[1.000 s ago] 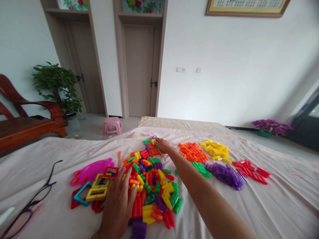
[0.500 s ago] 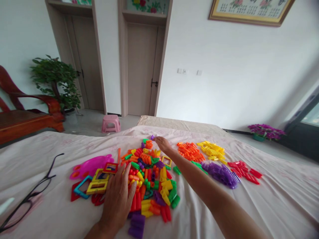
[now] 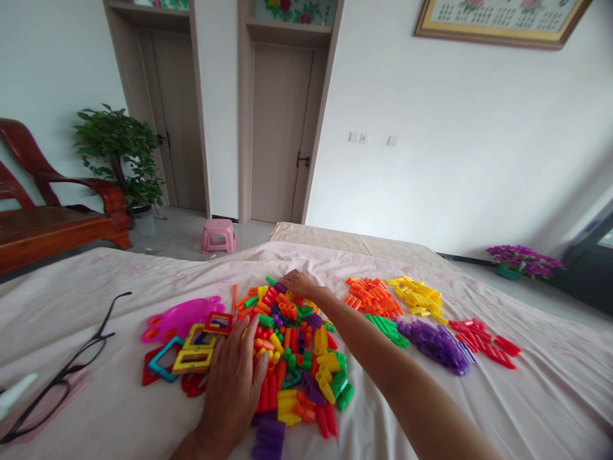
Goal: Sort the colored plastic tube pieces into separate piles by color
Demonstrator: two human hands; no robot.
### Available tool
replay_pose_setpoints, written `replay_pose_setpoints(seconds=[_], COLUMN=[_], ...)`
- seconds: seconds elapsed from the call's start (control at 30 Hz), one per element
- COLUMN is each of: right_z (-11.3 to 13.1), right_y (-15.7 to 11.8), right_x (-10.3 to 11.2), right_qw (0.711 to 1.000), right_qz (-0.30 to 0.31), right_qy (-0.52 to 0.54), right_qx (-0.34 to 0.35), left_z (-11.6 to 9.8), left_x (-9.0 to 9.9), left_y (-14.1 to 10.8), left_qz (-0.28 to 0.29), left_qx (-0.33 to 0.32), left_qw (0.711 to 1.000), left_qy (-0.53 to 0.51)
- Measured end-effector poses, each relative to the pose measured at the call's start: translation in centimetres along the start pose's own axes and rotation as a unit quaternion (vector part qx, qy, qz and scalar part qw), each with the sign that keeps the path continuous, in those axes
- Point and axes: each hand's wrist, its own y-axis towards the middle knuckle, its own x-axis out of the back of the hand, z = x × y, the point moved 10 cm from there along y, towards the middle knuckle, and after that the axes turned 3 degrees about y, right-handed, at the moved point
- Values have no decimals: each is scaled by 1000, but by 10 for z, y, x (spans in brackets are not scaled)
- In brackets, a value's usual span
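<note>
A mixed heap of colourful plastic pieces point(image 3: 292, 342) lies on the pale cloth point(image 3: 383, 418). My left hand point(image 3: 234, 377) rests against its left side, fingers spread, holding nothing. At the far edge of the heap is my right hand point(image 3: 299, 283), its fingers bent down onto the pieces; what they hold, if anything, is hidden. To the right lie sorted groups: orange point(image 3: 373, 297), yellow point(image 3: 419, 296), green point(image 3: 387, 329), purple point(image 3: 438, 345) and red point(image 3: 483, 342).
Square frames point(image 3: 194, 358) and a magenta plastic piece point(image 3: 186, 317) lie left of the heap. Black glasses point(image 3: 62, 377) are on the cloth at far left. Beyond it stand a pink stool point(image 3: 219, 236) and a wooden chair point(image 3: 71, 204).
My right hand has moved nearer along the heap's far edge, drawing the far pieces closer in. My left hand stays beside the heap. The view has shifted slightly.
</note>
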Motion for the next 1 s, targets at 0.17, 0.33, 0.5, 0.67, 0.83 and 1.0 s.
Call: replay_pose_setpoints(seconds=[0.17,0.33,0.5,0.67,0.83,1.0], right_z=[12,-27,-7,28,55,52], right_y=[-37,-82,-116,-131,-137,-210], right_x=[17,42,24,9,33,73], right_qw=[985,965,968,953,933,890], right_qz=[16,-37,-14,-32,-117,-260], right_qy=[170,190,146,144,263,270], right_qx=[-26,-179,-202,-264,-215,-258], left_z=[-8,-40,-79,-85,-76,-68], left_x=[10,37,41,27,24,31], left_y=[5,6,-10,-18,-10,-3], left_qz=[-13,-22,18,41,47,52], left_qx=[-25,-104,-203,-195,-173,-162], left_qw=[1000,994,978,978,982,982], left_qy=[12,-18,-44,-56,-64,-82])
